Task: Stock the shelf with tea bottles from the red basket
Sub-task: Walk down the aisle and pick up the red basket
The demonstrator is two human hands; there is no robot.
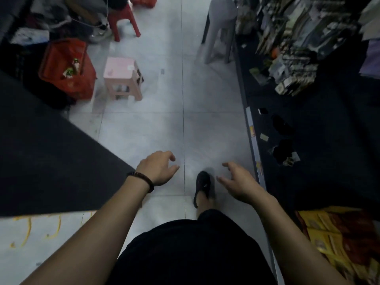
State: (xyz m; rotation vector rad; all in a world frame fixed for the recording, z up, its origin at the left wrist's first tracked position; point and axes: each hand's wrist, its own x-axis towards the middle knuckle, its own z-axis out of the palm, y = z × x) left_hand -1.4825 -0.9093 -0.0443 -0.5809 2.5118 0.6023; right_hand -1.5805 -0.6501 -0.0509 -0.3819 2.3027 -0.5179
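The red basket stands on the floor at the far left, beside a pink stool. Two green-capped tea bottles lie inside it. The dark shelf runs along the right side, with packaged goods at its far end and a few small dark items nearer me. My left hand, with a bead bracelet on the wrist, hangs over the floor tiles, fingers apart and empty. My right hand is level with it, close to the shelf's front edge, also open and empty. Both hands are far from the basket.
A pink stool stands right of the basket, a red stool behind it, and a grey stool at the shelf's far end. A black mat covers the left floor. My foot is on the tiled aisle. Yellow packets lie lower right.
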